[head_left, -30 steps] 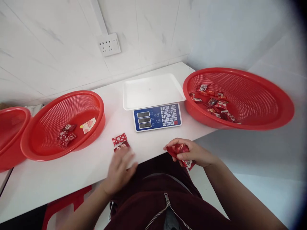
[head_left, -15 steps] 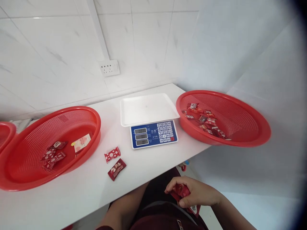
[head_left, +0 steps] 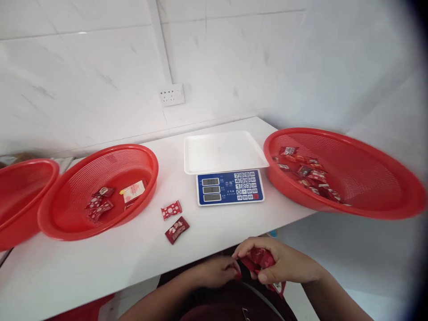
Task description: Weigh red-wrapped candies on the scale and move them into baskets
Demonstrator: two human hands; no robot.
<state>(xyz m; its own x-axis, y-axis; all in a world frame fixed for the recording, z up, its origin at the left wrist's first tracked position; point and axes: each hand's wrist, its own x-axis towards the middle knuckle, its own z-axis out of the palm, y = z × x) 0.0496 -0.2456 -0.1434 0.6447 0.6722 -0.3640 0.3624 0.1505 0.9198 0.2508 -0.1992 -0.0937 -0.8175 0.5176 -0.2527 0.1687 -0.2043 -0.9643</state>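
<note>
My right hand (head_left: pixel 287 263) is closed around several red wrapped candies (head_left: pixel 259 259), held in front of my body below the table edge. One wrapper with white print pokes out beneath the palm. Beside it, my left hand (head_left: pixel 216 272) is slightly blurred. Its fingers are curled, with a small patch of red at their tips that I cannot make out. On the table lie a dotted red candy packet (head_left: pixel 171 210) and a dark red candy packet (head_left: pixel 177 230). Behind them is a digital scale (head_left: pixel 230 187) with a bare white tray (head_left: pixel 224 154).
At right, a red basket (head_left: pixel 377 178) holding several candies overhangs the table edge. A second red basket (head_left: pixel 73 187) at left contains several candies and a pale card (head_left: pixel 133 191). Another red basket (head_left: pixel 26 200) stands farther left. A socket (head_left: pixel 172 95) is on the tiled wall.
My left hand has come up from below the table edge to beside my right hand. The view has turned left, showing more of the far-left basket. My right hand keeps its grip on the candies.
</note>
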